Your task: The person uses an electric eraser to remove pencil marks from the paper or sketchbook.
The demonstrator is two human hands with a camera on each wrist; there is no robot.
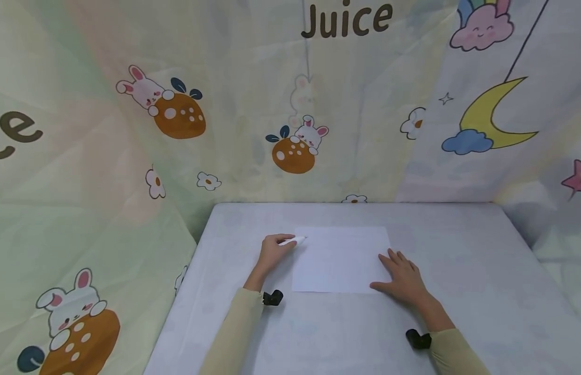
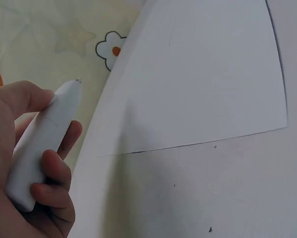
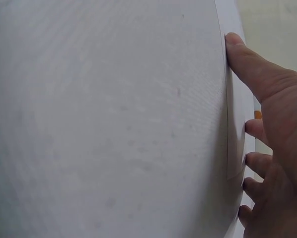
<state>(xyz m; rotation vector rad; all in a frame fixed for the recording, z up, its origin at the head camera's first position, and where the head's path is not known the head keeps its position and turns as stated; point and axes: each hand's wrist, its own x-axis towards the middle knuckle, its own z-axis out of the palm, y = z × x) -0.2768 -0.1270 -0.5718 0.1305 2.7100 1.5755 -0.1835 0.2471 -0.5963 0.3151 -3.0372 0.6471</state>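
Pale sleeves (image 1: 234, 330) nearest; left hand (image 1: 271, 254) gripping a white pen (image 2: 46, 136), right hand (image 1: 405, 281) splayed at the edge of the paper (image 1: 339, 263); light pressure might let it skid.

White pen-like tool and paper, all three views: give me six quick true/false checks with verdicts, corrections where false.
1. The left hand holds a white pen-like tool. True.
2. The right hand grips a similar tool. False: it holds no tool; its fingers are spread at the right edge of the paper.
3. The paper lies on the table. True.
4. In the head view, the tip of the tool points away from the paper. False: it points right, over the paper's far left corner.
5. The backdrop has rabbits printed on it. True.
6. Both sleeves are black. False: they are pale yellow.
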